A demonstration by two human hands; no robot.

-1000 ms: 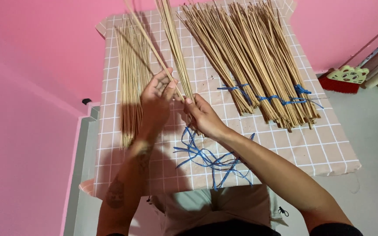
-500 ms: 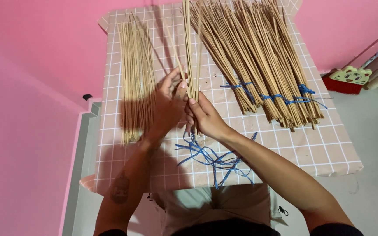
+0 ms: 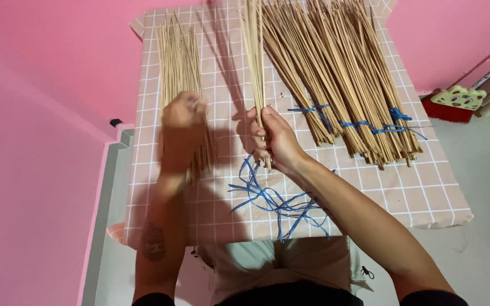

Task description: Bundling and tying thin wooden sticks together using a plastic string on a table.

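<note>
Right hand (image 3: 276,141) is clamped round the lower end of a thin upright bunch of pale bamboo sticks (image 3: 254,62); blurry left hand (image 3: 181,122) hovers over the loose flat pile of sticks (image 3: 180,68), can't tell its grip. Sticks look light, stiff and snappy, so I'd hold the bunch near its base, above the blue plastic strings (image 3: 273,198) on the checked pink tablecloth (image 3: 415,187).

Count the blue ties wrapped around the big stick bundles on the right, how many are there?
3 knotted blue plastic ties: one on the bundle nearest the right hand, one in the middle, one farthest right. More may hide under the thin tan sticks.
</note>
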